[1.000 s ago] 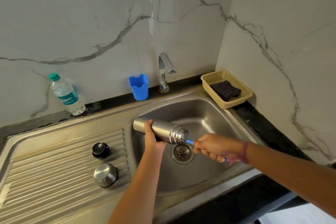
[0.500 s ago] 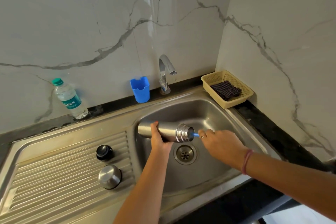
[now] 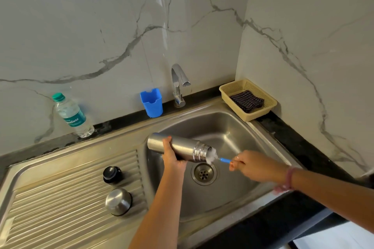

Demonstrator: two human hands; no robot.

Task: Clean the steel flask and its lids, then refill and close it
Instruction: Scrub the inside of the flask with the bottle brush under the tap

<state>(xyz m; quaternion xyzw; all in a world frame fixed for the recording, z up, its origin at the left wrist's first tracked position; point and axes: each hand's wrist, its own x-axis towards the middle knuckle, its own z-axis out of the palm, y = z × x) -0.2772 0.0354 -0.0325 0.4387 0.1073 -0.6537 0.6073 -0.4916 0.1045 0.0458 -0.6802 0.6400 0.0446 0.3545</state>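
My left hand (image 3: 172, 154) grips the steel flask (image 3: 182, 148) around its middle and holds it sideways over the sink basin (image 3: 232, 131), mouth pointing right. My right hand (image 3: 255, 166) pinches the blue handle of a bottle brush (image 3: 217, 157). The brush's white bristles show at the flask's mouth, partly inside it. A black inner lid (image 3: 112, 174) and a steel outer cap (image 3: 119, 201) stand on the ribbed drainboard (image 3: 60, 198) to the left of the basin.
The tap (image 3: 179, 83) stands behind the basin and no water runs from it. A blue holder (image 3: 151, 102) and a plastic water bottle (image 3: 72, 116) stand along the back ledge. A beige basket (image 3: 249, 98) with a dark cloth sits at the right corner. The drain (image 3: 203, 174) lies below the flask's mouth.
My right hand has pulled back to the right, drawing the brush out until its white bristles show at the flask's mouth. The flask stays sideways in my left hand.
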